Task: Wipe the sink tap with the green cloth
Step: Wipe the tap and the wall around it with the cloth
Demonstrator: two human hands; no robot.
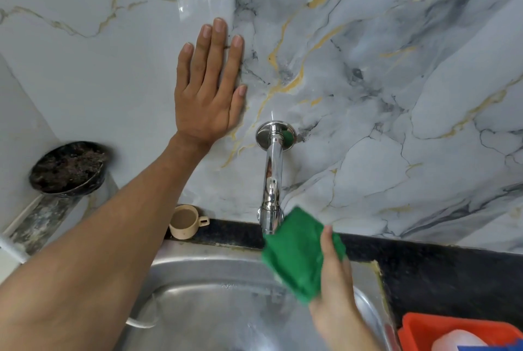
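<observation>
My right hand (335,280) pinches the soft, light green cloth (297,254) against the slick chrome tap (272,180) spout – best wrapped around. My left hand (209,87) lies flat, empty, on the wall.

Glossy grey marble wall (396,67) w/ gold veins; black counter (452,274) below.

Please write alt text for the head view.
The right hand holds a green cloth against the spout end of a chrome tap over a steel sink. The left hand lies flat on the marble wall.
</observation>
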